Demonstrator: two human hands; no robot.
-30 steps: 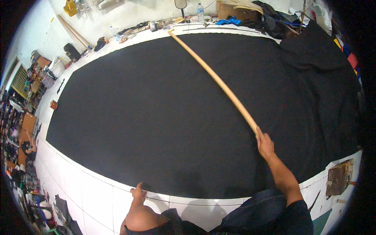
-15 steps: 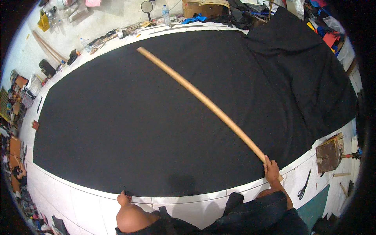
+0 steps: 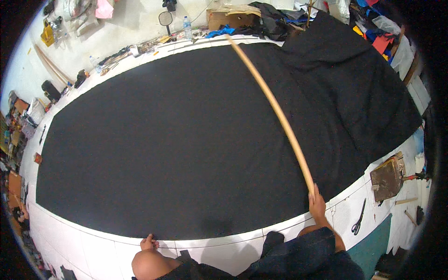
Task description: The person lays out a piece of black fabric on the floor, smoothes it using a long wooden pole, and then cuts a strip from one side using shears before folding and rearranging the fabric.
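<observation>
A large black cloth [image 3: 154, 140] lies spread over the white tiled floor, smooth on the left and rumpled toward the far right. My right hand [image 3: 317, 205], at the cloth's near right edge, is closed round the near end of a long, thin wooden strip [image 3: 280, 114]. The strip runs across the cloth, its far tip reaching past the far edge. My left hand [image 3: 149, 242] is beside my knee, close to the cloth's near edge. Its fingers look loosely bent and a little apart, with nothing visible in them; whether they touch the cloth is unclear.
Black scissors [image 3: 359, 217] lie on the tiles to the right, near a brown dustpan-like scoop [image 3: 387, 178]. Along the far wall stand a water bottle [image 3: 187, 28], a small round mirror [image 3: 165, 19] and a cardboard box [image 3: 228, 19]. Clutter lines the left side.
The strip's far end has swung right and away, from over the cloth to past its far edge. My right hand has turned with it, keeping its hold. My left hand stays near the edge.
</observation>
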